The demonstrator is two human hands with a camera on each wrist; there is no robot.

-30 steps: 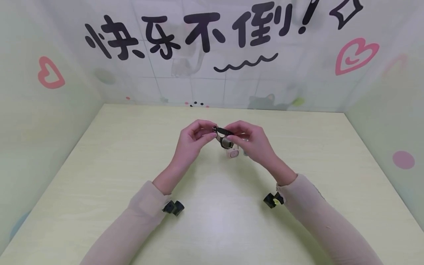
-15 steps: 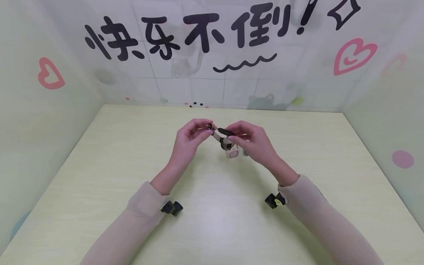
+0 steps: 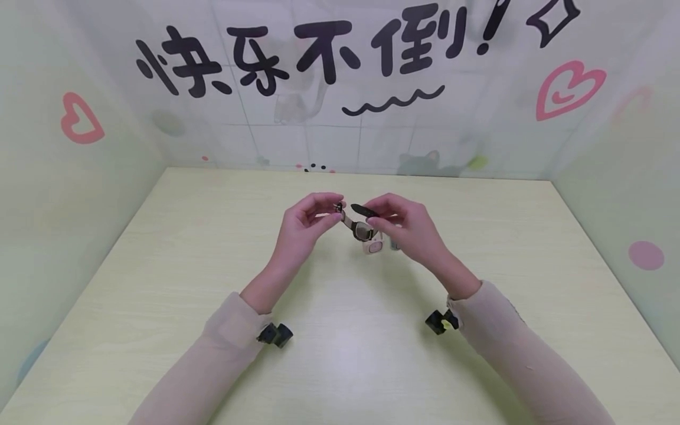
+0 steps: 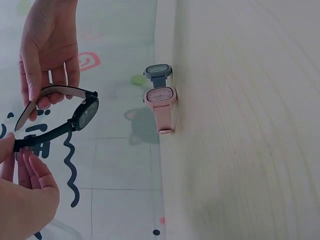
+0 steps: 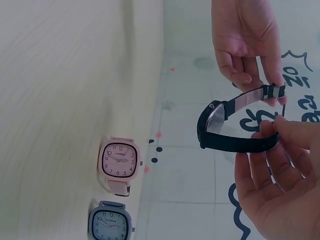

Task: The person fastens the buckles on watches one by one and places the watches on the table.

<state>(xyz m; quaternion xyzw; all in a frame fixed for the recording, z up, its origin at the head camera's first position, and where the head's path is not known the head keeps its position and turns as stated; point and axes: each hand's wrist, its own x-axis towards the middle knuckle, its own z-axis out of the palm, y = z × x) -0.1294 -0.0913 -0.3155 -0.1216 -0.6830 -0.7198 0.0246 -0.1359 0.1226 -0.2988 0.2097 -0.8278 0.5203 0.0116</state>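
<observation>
A black wristwatch (image 3: 363, 231) hangs in the air between both hands, its strap undone and the two ends apart. My left hand (image 3: 305, 227) pinches the buckle end of the strap, where the buckle (image 5: 274, 92) shows in the right wrist view. With thumb and fingers, my right hand (image 3: 406, 224) pinches the longer strap piece (image 4: 62, 90), whose tip points toward the left hand. The watch case (image 4: 86, 114) dangles below the hands. Under it on the table stand a pink watch (image 5: 120, 160) and a blue-grey watch (image 5: 109, 224), side by side.
The pale wooden table (image 3: 340, 330) is enclosed by printed walls at the back (image 3: 202, 136) and both sides. Small black cameras (image 3: 275, 334) sit at both wrists by the sleeve cuffs.
The left hand has shifted slightly left with the buckle end, so the strap ends, close together a second ago, now stand apart. The right hand has barely moved.
</observation>
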